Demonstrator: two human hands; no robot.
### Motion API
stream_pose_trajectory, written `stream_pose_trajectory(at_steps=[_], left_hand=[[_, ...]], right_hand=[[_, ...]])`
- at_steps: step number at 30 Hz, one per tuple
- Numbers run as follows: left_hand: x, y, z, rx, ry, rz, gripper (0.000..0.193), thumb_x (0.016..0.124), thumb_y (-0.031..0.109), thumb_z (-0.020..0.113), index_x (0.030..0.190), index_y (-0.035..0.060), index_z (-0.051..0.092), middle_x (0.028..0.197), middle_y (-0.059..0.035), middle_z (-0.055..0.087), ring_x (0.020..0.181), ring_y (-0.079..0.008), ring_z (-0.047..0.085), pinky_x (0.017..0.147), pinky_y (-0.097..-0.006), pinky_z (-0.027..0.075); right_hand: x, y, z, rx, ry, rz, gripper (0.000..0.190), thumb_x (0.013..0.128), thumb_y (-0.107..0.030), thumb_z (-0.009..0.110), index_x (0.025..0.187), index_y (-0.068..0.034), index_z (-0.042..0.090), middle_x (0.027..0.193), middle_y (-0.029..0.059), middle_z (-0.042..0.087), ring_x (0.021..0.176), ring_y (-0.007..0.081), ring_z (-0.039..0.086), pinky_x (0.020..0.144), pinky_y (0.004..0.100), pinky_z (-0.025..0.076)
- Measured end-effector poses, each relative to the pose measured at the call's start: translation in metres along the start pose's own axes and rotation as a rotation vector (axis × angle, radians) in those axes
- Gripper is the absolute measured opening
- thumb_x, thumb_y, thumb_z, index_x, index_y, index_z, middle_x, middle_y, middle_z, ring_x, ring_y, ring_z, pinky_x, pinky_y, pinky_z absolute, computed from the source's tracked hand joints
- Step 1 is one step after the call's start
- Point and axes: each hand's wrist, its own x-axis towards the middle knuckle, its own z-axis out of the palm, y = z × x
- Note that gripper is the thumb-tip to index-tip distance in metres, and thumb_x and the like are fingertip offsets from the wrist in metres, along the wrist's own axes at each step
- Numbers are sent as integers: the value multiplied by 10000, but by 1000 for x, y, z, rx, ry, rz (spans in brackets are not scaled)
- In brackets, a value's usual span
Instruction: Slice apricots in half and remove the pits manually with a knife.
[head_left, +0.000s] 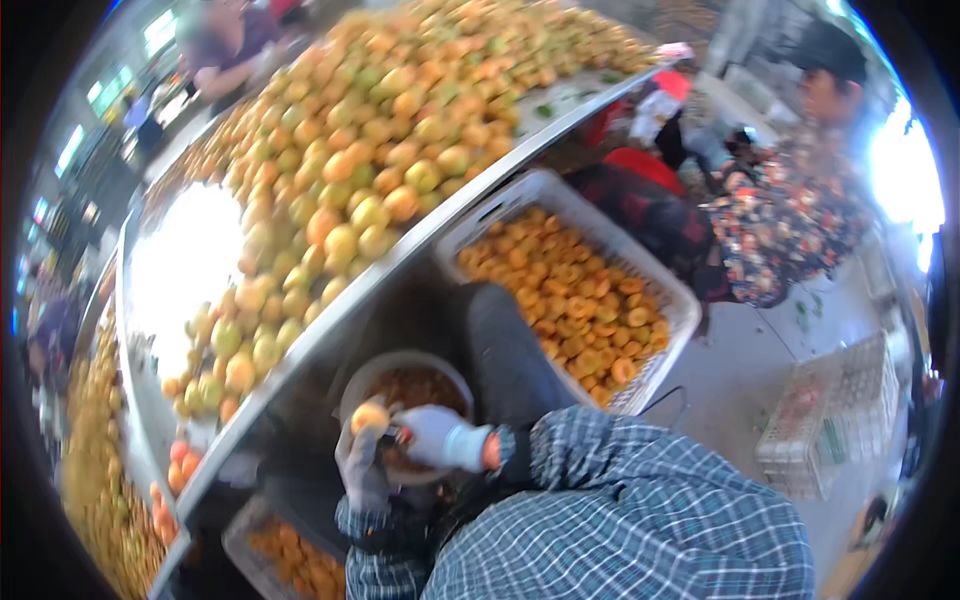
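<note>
My left hand (363, 466), in a pale grey work glove, holds a whole yellow-orange apricot (370, 418) between thumb and fingers. Close beside it, my right hand (436, 437) wears a similar glove with a light blue cuff. Its fingers are closed around a small hand tool (398, 437) with red and black showing; its working end is too blurred to identify. Both hands are over the near side of a round whitish bucket (354, 375). Brownish contents (416, 384), too blurred to name, lie inside it.
Whole apricots (337, 165) are heaped on a metal-edged table (405, 251). A white plastic crate (679, 315) of halved apricots stands by my knee; another crate (238, 538) holds more fruit. Stacked crates (825, 412) stand at right. Co-workers (787, 202) (229, 49) are nearby.
</note>
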Motion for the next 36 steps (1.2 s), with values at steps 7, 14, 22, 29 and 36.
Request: stream_pose_trajectory(at_steps=[7, 14, 22, 29, 36], left_hand=[[9, 6, 15, -1, -43, -13, 457, 832, 103, 671, 1232, -47, 509, 1118, -119, 615, 1003, -154, 585, 907, -267, 450], [4, -9, -3, 382, 159, 67, 438, 851, 55, 624, 1244, -71, 478, 1034, -99, 613, 902, -131, 597, 809, -259, 491], [7, 3, -6, 69, 140, -34, 471, 815, 136, 703, 1201, -54, 512, 1061, -84, 606, 974, -130, 566, 878, -239, 448], [4, -9, 1, 541, 320, 223, 476, 762, 118, 741, 1162, -50, 544, 1046, -78, 618, 918, -148, 596, 850, -259, 478], [9, 3, 3, 93, 273, -28, 567, 708, 20, 743, 1203, -100, 494, 1019, -107, 608, 911, -151, 598, 807, -275, 503]], right_hand=[[2, 8, -12, 136, 27, -48, 226, 839, -183, 549, 1015, -63, 626, 919, 197, 646, 894, 382, 606, 761, 408, 485], [19, 12, 7, 109, -118, 132, 253, 837, -206, 564, 1031, -56, 629, 936, 207, 648, 890, 383, 613, 774, 408, 484], [20, 8, 7, 101, 2, 32, 279, 803, -233, 614, 1011, -48, 635, 916, 199, 654, 893, 381, 614, 767, 401, 487], [27, 29, 28, 176, -111, 227, 292, 797, -225, 637, 1007, -22, 637, 928, 223, 649, 907, 365, 622, 778, 377, 486], [25, 13, 16, 169, -41, 123, 279, 804, -191, 631, 1034, -33, 630, 921, 190, 665, 906, 343, 632, 778, 368, 485]])
